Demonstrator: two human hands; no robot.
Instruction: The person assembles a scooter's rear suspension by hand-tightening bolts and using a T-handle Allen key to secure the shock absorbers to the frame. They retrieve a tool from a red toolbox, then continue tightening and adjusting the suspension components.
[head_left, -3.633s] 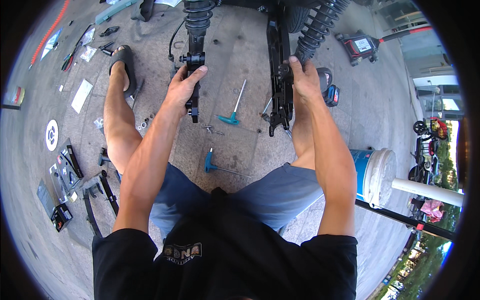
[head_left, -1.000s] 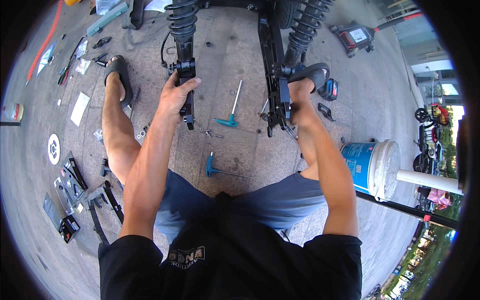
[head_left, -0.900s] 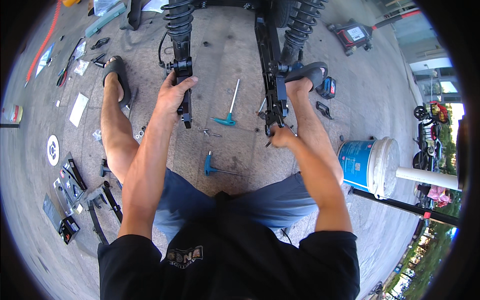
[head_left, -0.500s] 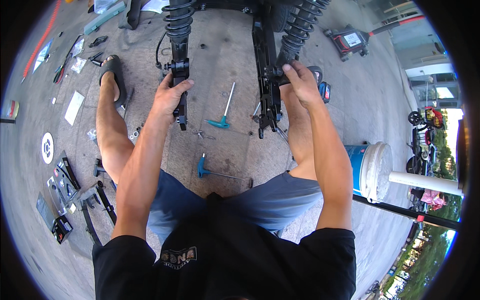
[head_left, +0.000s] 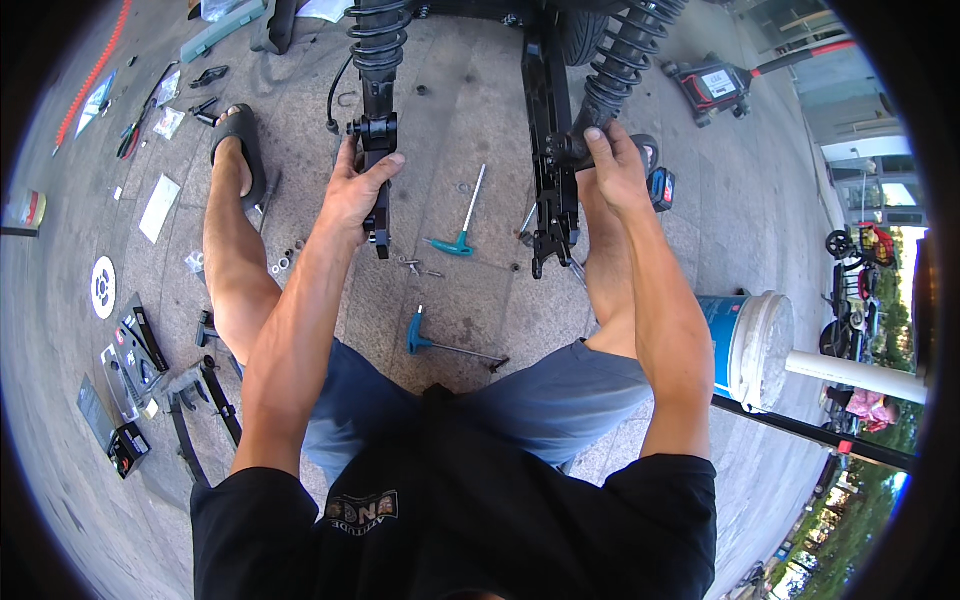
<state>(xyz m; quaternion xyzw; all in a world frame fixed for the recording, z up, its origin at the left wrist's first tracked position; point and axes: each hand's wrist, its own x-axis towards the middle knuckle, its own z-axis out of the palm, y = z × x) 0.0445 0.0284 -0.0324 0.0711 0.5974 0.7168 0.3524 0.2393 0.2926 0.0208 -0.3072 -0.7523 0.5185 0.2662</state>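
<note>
My left hand (head_left: 352,195) is closed around the black metal swingarm (head_left: 381,215) below the left coil-spring shock absorber (head_left: 378,50), thumb across its top. On the other side, my right hand (head_left: 622,175) grips the lower end of the right shock absorber (head_left: 607,95), its thumb on the near face and its other fingers partly hidden behind. Just left of that hand runs a second black arm (head_left: 547,115) with a bracketed end, next to the shock's foot. Whether the right shock is bolted to this arm I cannot tell.
Two teal T-handle hex keys (head_left: 460,243) (head_left: 418,335) and small hardware (head_left: 415,267) lie on the paving between my legs. Tools and packaging (head_left: 128,447) are scattered left. A floor jack (head_left: 708,88) stands far right, a blue-and-white bucket (head_left: 745,345) nearer.
The whole scene has slid slightly rightward in the picture as my head view shifted. Both hands keep their holds, with no clear movement of the parts.
</note>
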